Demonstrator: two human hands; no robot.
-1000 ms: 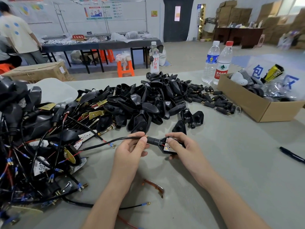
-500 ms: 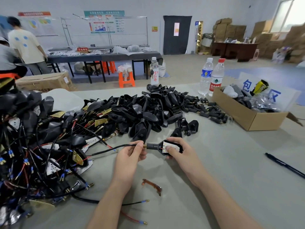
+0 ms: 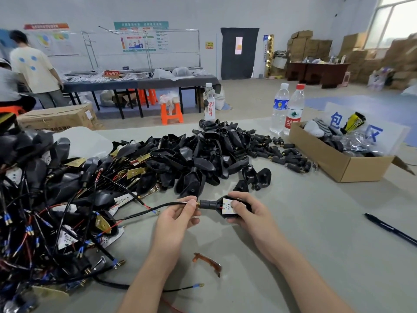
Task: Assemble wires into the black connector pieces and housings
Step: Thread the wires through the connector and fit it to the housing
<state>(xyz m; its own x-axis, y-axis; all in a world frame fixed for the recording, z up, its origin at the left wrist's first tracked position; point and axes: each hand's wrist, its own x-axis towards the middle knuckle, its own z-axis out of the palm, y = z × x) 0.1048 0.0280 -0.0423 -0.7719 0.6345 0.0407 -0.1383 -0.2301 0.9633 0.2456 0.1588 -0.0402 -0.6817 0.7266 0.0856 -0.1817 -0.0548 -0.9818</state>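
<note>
Pinched between the thumb and forefinger of my left hand (image 3: 173, 222), the wire (image 3: 158, 207) meets the brass collar at the neck of the housing (image 3: 222, 205). My right hand (image 3: 250, 219) grips the housing's wide end, thumb on its white insert. Both are just above the grey table (image 3: 304, 222).

An orange strip (image 3: 208, 263) lies near my wrists and a pen (image 3: 390, 229) lies to the right. A tangle (image 3: 45, 222) of black, red and blue-tipped wires fills the left. Beyond my hands sits a pile (image 3: 203, 154) of black housings.

Right of the pile stands a box (image 3: 352, 168), and behind it a sign (image 3: 354, 125) with blue 包 and 区. At the table's far edge, one bottle (image 3: 209, 105) carries red characters ending 白开. Another (image 3: 279, 107) has a blue label, and a red-capped one (image 3: 294, 109) has a red label reading 农夫山.

Across the floor, a dark bench (image 3: 140, 83) bears a red plate (image 3: 112, 73) reading 不合格区. A person (image 3: 33, 68) in a pale T-shirt stands at its left. A dark door (image 3: 239, 53) and stacked cartons (image 3: 309, 46) line the back wall.
</note>
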